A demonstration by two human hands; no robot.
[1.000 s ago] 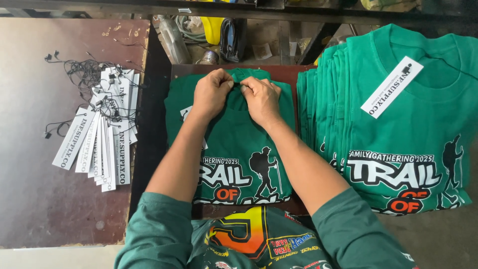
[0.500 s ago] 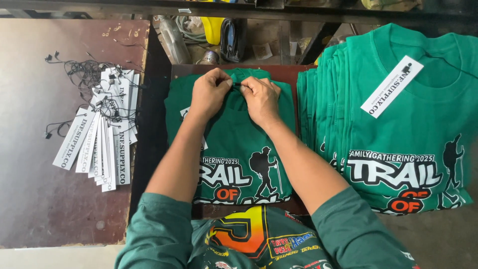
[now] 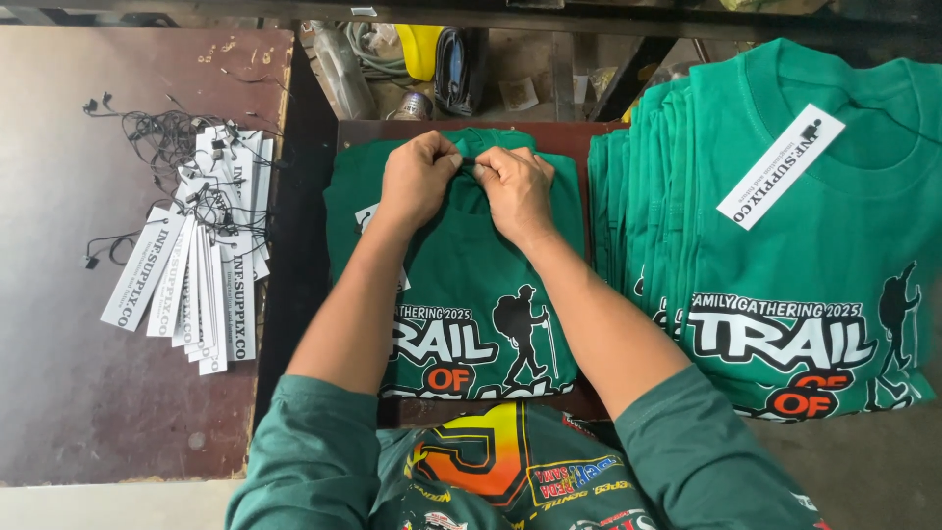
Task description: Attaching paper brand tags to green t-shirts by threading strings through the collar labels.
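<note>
Both hands up at the collar of a folded green tee (image 3: 461,285) w/ a hiker print, lying in the middle on a dark board. Left hand (image 3: 417,182) and right hand (image 3: 515,191) each have a pinched grip on a thin black string (image 3: 468,160) btwn them. White hang tags (image 3: 196,275) fanned out on the table (image 3: 88,393) at left, stack of same tees (image 3: 785,245) at right w/ a tag on top.

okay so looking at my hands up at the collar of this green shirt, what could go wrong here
Both hands, left hand and right hand, pinch at the collar of the folded green shirt, so pulling might crease or shift the fold. The tangled black strings on the white hang tags could snag and drag several tags along.
</note>
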